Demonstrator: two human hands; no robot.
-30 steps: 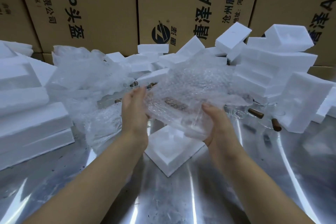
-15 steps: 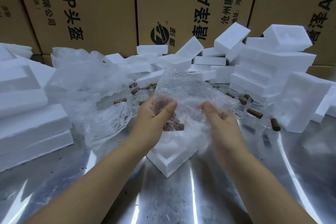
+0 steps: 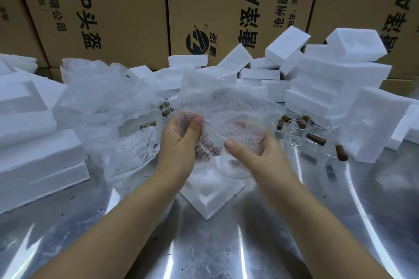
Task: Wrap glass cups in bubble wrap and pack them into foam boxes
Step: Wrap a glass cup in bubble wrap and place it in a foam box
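A sheet of bubble wrap [image 3: 229, 106] is folded around a glass cup with a brown handle [image 3: 207, 150], held in the air above an open white foam box [image 3: 213, 197] on the metal table. My left hand [image 3: 179, 142] pinches the wrap and cup from the left, thumb on top. On the right side my right hand [image 3: 256, 154] cups the bundle, its fingers behind the wrap. The cup's clear rim [image 3: 235, 172] shows below the wrap.
More glass cups with brown handles [image 3: 315, 138] lie behind my right hand. Loose plastic and bubble wrap [image 3: 102, 97] is heaped at the left. White foam boxes are stacked at the left [image 3: 34, 149] and the right [image 3: 335, 88]. Cardboard cartons [image 3: 127, 11] wall the back.
Both hands have drawn closer together and the bubble wrap has been folded in around the cup. The bundle sits lower over the foam box.
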